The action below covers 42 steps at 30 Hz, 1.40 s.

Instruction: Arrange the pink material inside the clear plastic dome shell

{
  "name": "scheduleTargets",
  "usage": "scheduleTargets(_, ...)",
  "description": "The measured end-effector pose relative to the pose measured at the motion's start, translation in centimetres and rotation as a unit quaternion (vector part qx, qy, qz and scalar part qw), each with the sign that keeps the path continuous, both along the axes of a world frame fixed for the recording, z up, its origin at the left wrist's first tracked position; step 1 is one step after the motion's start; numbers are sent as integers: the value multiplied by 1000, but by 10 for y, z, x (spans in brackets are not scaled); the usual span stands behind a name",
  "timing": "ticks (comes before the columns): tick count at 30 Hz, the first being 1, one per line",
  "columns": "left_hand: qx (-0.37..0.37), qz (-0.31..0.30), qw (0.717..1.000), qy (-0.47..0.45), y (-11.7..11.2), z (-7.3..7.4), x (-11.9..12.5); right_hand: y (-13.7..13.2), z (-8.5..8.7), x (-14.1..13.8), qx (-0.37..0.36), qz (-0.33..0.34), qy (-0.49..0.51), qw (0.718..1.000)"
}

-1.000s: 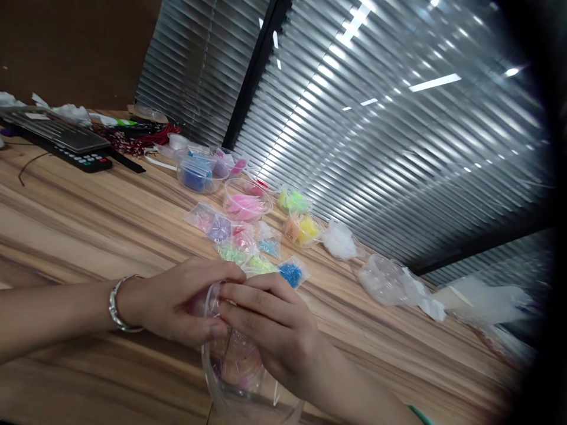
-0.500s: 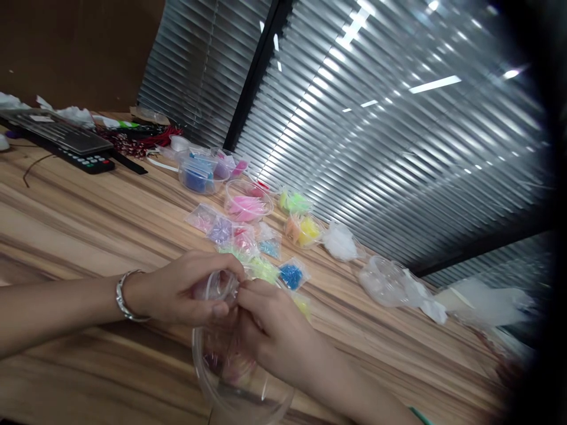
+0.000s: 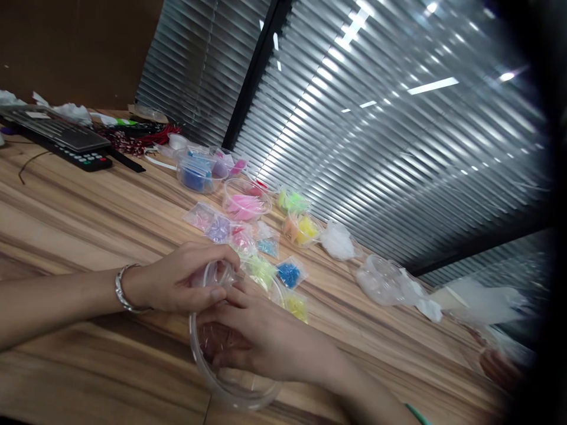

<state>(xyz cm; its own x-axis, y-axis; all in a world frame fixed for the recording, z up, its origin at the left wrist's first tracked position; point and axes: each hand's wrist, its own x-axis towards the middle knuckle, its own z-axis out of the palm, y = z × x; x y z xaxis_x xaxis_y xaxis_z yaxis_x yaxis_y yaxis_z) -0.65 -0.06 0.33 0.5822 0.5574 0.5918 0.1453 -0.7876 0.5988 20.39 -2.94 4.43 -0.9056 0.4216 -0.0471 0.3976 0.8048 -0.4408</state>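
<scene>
Here, left hand (image 3: 179, 286) pinching a small clear bag (image 3: 217, 275), right hand (image 3: 257, 336) reaching into the clear bowl (image 3: 230, 386) near the table's front edge, open wood leftward, bead packets (image 3: 261, 268) just behind, bowl now shifted left, right hand lower.

wooden table (image 3: 88, 206) beside closed grey blinds (image 3: 376, 130) reflecting ceiling lights.

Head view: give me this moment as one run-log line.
left hand: pinching small clear bag | right hand: fingers inside clear plastic bowl | nearby: coloured bead bags | surface: wooden table
</scene>
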Motion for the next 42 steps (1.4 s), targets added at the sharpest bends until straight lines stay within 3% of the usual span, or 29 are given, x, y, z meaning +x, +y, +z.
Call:
scheduleTargets(16, 36, 17, 999, 23, -1, 5, 0, 3, -4, -3, -104, 12, 53, 993)
scheduleTargets(29, 64, 26, 997, 29, -2, 7, 0, 0, -1, -6, -113, 6, 54, 992)
scheduleTargets(42, 43, 17, 998, 38, -2, 7, -1, 2, -2, -4, -112, 5, 49, 992)
